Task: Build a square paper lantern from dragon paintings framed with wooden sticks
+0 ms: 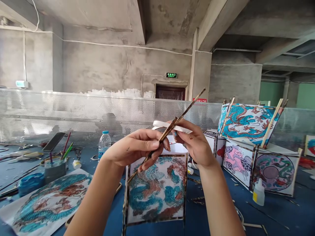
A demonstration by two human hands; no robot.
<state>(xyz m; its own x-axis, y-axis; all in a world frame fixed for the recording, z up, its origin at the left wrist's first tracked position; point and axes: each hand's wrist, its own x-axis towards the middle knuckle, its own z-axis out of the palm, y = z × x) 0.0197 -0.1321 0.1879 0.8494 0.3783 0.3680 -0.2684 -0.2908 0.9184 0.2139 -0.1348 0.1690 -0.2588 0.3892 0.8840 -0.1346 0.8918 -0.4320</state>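
My left hand (135, 144) is closed, pinching dark, thin wooden sticks (190, 105) between thumb and fingers. The sticks cross the view at a slant, from low left to upper right, and overlap near the middle. A narrow white strip (161, 124) passes across them at the overlap. My right hand (198, 141) is closed on this strip and its fingers are also close against the sticks; whether it grips them too I cannot tell. Below both hands stands a stick-framed panel (155, 193) with a blue and brown dragon painting, its top partly hidden by my left hand.
On the blue table, a dragon painting (49, 203) lies at left beside a blue paint jar (31, 184) and a brush cup (55, 170). A water bottle (104, 144) stands behind. At right are painted lanterns (251, 124) and a glue bottle (259, 193). A perforated metal screen (61, 114) runs behind.
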